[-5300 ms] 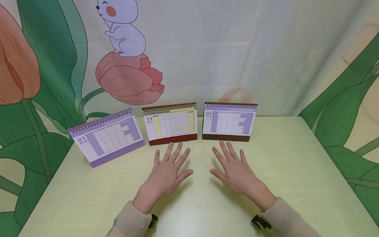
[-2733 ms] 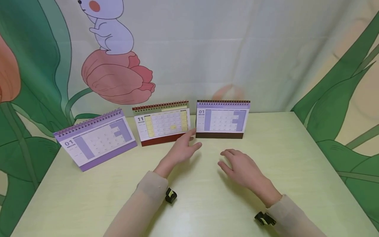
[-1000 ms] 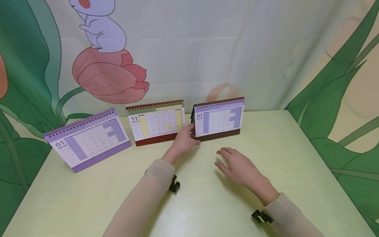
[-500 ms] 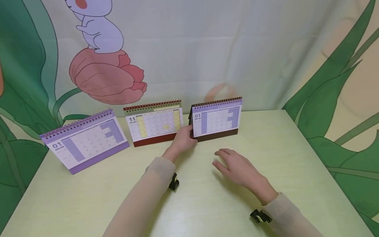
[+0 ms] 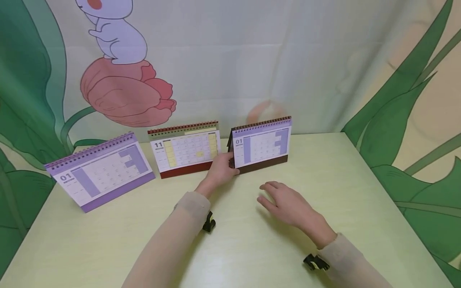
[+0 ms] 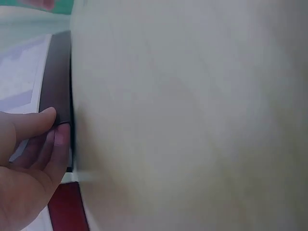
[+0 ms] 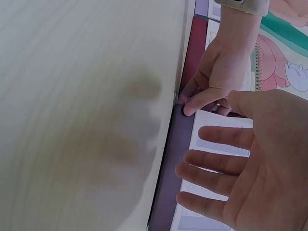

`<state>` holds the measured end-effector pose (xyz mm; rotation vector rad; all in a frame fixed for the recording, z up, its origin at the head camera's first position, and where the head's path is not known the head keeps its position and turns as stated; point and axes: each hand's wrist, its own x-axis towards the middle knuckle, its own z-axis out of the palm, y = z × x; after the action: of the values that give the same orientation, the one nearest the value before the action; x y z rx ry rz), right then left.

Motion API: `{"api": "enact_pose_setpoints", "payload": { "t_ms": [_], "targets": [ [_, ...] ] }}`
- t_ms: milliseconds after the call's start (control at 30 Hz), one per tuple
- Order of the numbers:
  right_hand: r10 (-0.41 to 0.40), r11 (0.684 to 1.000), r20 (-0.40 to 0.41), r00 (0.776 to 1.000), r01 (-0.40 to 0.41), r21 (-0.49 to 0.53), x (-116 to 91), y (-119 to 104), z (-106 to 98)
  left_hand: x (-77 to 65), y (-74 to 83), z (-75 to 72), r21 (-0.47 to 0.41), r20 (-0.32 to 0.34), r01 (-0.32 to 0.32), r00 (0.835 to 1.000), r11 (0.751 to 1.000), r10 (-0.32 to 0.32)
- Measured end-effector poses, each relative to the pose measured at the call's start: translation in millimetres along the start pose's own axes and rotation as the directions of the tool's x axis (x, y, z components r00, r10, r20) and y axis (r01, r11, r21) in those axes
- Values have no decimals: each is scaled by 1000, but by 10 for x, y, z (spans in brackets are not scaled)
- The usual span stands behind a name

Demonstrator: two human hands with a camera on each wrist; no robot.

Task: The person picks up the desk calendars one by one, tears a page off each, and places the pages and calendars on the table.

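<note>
My left hand (image 5: pixel 221 170) pinches the lower left corner of a desk calendar (image 5: pixel 263 144) with a dark brown base, thumb in front and fingers behind. In the left wrist view the thumb (image 6: pixel 36 124) lies on the brown base strip (image 6: pixel 57 77). This calendar stands upright on the table, turned at a slight angle, its page showing 01. My right hand (image 5: pixel 288 204) hovers over the table in front of it, fingers spread and relaxed, holding nothing. In the right wrist view its fingers (image 7: pixel 211 178) overlap the calendar page.
To the left stands a calendar with a red base (image 5: pixel 187 150), its page showing 11. Farther left is a purple calendar (image 5: pixel 104 170), angled inward. Behind the pale table (image 5: pixel 234 248) hangs a printed curtain (image 5: pixel 216 60) with a rabbit and tulips.
My left hand reached in and took hold of the brown-based calendar's left corner, and that calendar has turned slightly. My right hand drew its fingers closer together. The head view shifted; little differs in the last half second.
</note>
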<state>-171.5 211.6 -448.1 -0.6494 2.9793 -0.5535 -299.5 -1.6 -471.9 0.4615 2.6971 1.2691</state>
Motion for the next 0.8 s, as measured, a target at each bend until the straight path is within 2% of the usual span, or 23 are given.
{"api": "enact_pose_setpoints", "payload": {
  "t_ms": [167,400,633,800],
  "targets": [
    [-13,1000,5,1000,13,-8,-1,9,13,-57,84,-21,-84,24,-22,999,996,24],
    [-23,1000,12,1000,23,-15,12,18,33,-128,183,-39,-184,13,-51,998,982,55],
    [-26,1000,11,1000,26,-10,14,-2,8,-172,199,-36,-262,-62,-94,995,960,80],
    [-34,999,6,999,34,-14,16,-3,-5,-199,204,-56,-287,-101,-128,990,949,103]
  ]
}}
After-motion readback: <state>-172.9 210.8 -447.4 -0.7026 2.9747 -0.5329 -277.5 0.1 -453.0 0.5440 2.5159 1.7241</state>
